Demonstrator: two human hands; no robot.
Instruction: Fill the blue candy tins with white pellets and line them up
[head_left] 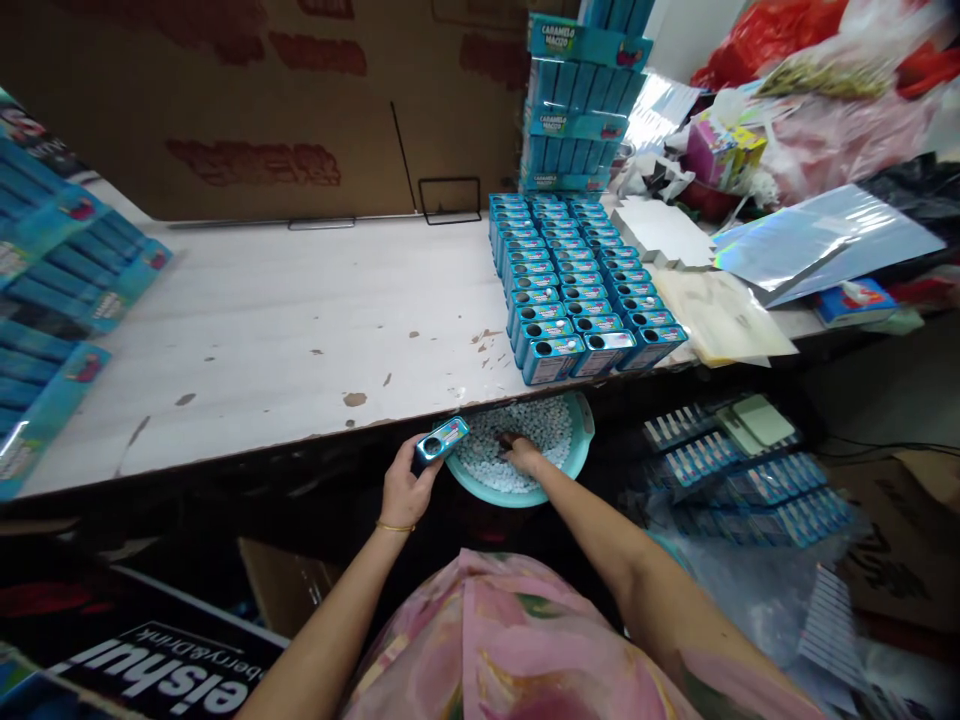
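Observation:
My left hand (406,487) grips a small blue tin (441,441) with a round hole in its top, held just below the table's front edge. My right hand (520,455) reaches into a teal bowl (581,430) full of small white candies, its fingers curled down among them and partly buried. The bowl sits under the table edge, right beside the tin.
Three rows of the same blue tins (577,285) stand on the white worn table (285,320) at the right. Stacked blue display boxes (577,95) rise behind them. More blue packs (52,290) lie at the left. Holographic sheets (825,240) and bags clutter the right.

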